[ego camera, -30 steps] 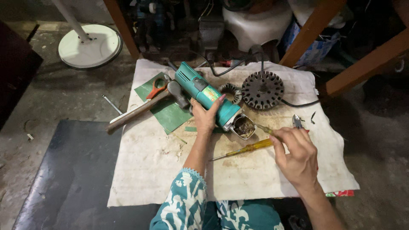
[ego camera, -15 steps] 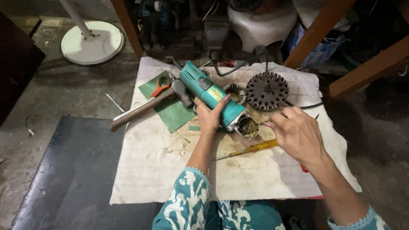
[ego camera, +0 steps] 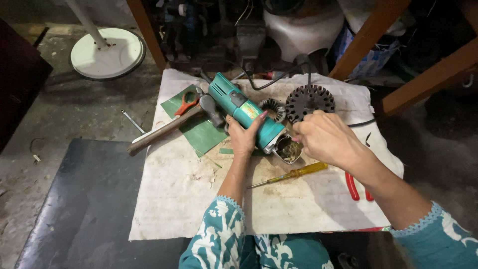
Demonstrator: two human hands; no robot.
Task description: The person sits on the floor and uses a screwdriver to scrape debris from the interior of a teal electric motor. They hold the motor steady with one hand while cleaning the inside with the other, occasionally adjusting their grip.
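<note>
A stained white cloth [ego camera: 179,199] covers the tabletop, and everything lies on it. Largest is the teal grinder body [ego camera: 244,112], laid slantwise near the middle with its cord end pointing away and its open front end toward the person. The left hand [ego camera: 244,137] wraps around the body near that open end and holds it steady. The right hand [ego camera: 326,139] hovers at the opening with its fingers bent; whether they pinch some small part I cannot tell.

The grinder is already partly stripped: its front housing [ego camera: 288,149] is open and bare, with dirty metal showing inside. Just beyond it lie a round slotted core [ego camera: 309,100] and a smaller toothed ring [ego camera: 274,108], apart from the body. Judging by this, taking it apart is well along, while work inside the open end looks unfinished and nothing is put back.

To the left a hammer [ego camera: 169,128] rests across a green sheet [ego camera: 199,130], beside orange-handled scissors [ego camera: 188,102]. A yellow screwdriver [ego camera: 294,174] lies just in front of the grinder, untouched. Red-handled pliers [ego camera: 353,187] lie partly under the right forearm.
</note>
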